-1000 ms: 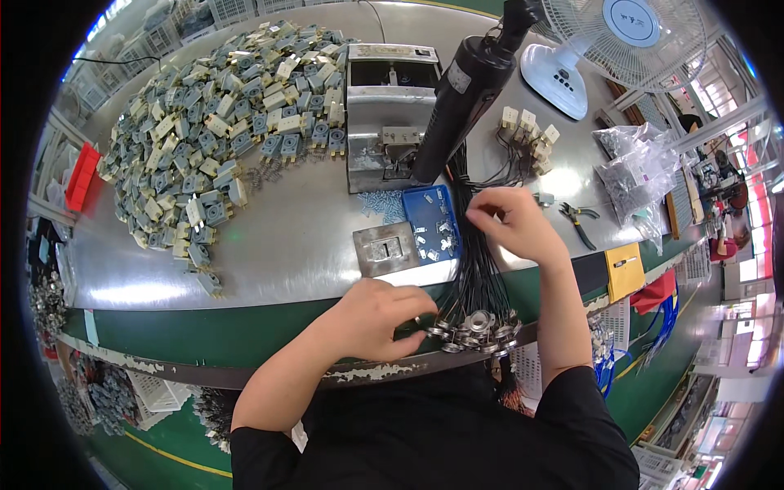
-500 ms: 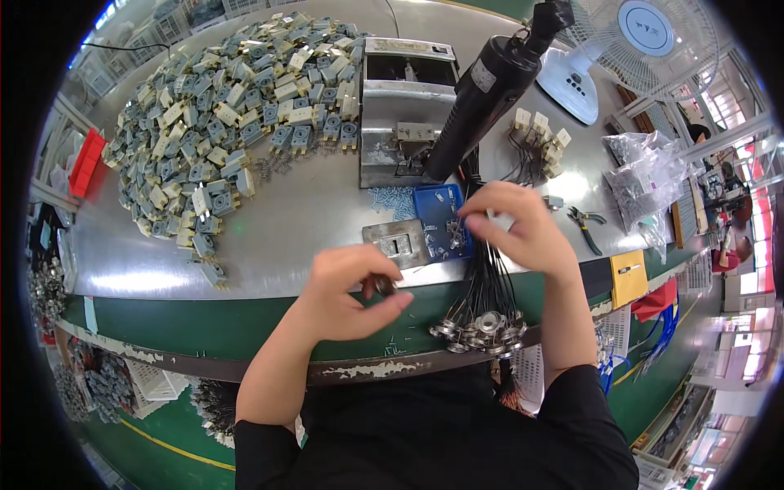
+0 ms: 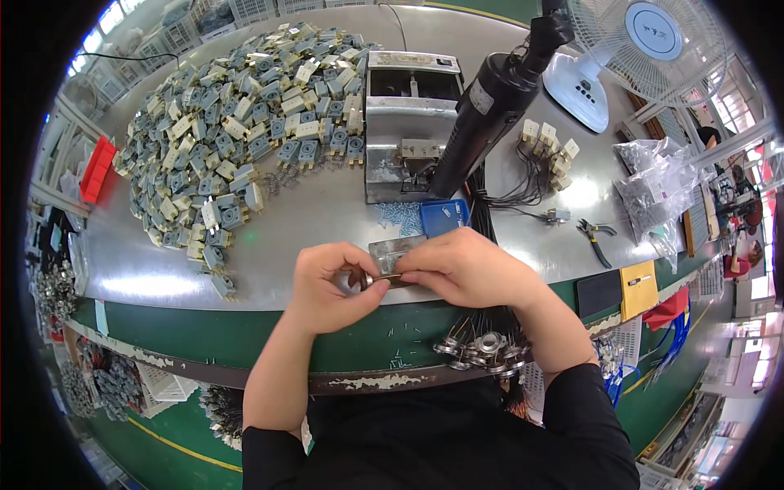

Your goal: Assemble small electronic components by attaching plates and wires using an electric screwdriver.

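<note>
My left hand (image 3: 328, 287) is closed around a small round metal part (image 3: 359, 281), mostly hidden by the fingers. Fingertips of my right hand (image 3: 469, 265) pinch at a thin, short piece (image 3: 390, 277) beside it; its kind is too small to make out. Both hands meet over the table's front edge. Just behind them lies a flat metal plate (image 3: 389, 250), partly covered. A blue tray (image 3: 441, 214) sits beyond my right hand, with light blue screws (image 3: 398, 216) spread at its left. Round metal pieces on black wires (image 3: 488, 345) hang over the edge under my right wrist.
A large heap of grey and cream switch-like parts (image 3: 237, 131) fills the left. A metal machine (image 3: 412, 126) and a black cylindrical tool (image 3: 490, 106) stand behind my hands. Farther right are cream connectors (image 3: 554, 147), pliers (image 3: 596, 239), a fan (image 3: 576, 90) and plastic bags (image 3: 657, 175).
My right hand has moved from above the blue tray to the left and nearer, and now meets my left hand. The left hand stays close to where it was, still holding the round part.
</note>
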Motion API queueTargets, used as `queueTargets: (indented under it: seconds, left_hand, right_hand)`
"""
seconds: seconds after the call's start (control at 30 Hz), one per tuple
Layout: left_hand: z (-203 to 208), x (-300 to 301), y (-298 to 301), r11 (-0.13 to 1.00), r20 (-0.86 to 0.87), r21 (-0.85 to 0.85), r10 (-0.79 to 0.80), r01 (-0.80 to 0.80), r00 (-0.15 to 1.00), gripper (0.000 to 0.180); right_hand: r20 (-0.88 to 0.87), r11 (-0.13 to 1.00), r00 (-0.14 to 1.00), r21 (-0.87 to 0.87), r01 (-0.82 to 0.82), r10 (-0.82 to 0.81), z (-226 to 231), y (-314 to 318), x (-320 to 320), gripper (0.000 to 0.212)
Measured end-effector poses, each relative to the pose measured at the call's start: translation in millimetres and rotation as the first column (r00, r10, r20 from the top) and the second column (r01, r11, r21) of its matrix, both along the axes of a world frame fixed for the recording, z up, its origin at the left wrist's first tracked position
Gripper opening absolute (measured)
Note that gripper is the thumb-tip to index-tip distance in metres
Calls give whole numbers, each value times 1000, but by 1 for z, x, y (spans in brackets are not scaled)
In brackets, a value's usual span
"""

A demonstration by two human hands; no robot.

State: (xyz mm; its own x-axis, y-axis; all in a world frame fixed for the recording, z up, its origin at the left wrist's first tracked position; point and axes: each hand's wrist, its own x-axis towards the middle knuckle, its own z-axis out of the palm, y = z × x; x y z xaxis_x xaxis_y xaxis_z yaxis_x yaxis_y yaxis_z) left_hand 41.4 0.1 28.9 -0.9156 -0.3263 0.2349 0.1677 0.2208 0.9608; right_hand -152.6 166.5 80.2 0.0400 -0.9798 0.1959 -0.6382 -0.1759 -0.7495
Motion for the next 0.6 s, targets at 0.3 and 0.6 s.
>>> queueTargets:
  seconds: [0.3,0.6]
  left_hand:
    - [-18,-6,1,945,-95,327,39,-6,995,25]
    - [-12,-18,10,972,82,232,0,-19,997,34]
  right_hand:
    - [89,998,994,-10,68,-67,15,1,-8,10]
    - [-140,950,982,-303,76,-123,2,-1,-15,15]
